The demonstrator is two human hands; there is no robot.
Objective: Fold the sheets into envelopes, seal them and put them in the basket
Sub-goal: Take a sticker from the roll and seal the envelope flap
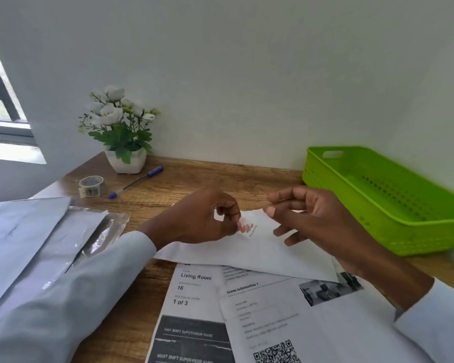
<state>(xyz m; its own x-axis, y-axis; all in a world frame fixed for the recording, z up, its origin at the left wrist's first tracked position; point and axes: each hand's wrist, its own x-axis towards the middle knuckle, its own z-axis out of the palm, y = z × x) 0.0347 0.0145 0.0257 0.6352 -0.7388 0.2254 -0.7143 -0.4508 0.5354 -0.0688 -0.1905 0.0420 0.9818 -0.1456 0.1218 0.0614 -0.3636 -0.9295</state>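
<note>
Pinching a small floral sticker (245, 227) on the smooth white envelope (249, 251), left hand (202, 218); right hand (315, 221) loosely spread.

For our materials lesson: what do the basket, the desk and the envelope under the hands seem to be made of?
Basket: moulded plastic, bright green, slightly glossy, with punched holes and a cut-out handle.
Desk: wood or a wood-look laminate; brown grain lines show, matt.
Envelope: thin white paper, matt, with a small red print.

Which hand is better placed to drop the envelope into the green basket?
Probably the right hand: it is over the envelope on the green basket side. The left hand is farther away, pinching a sticker.
</note>
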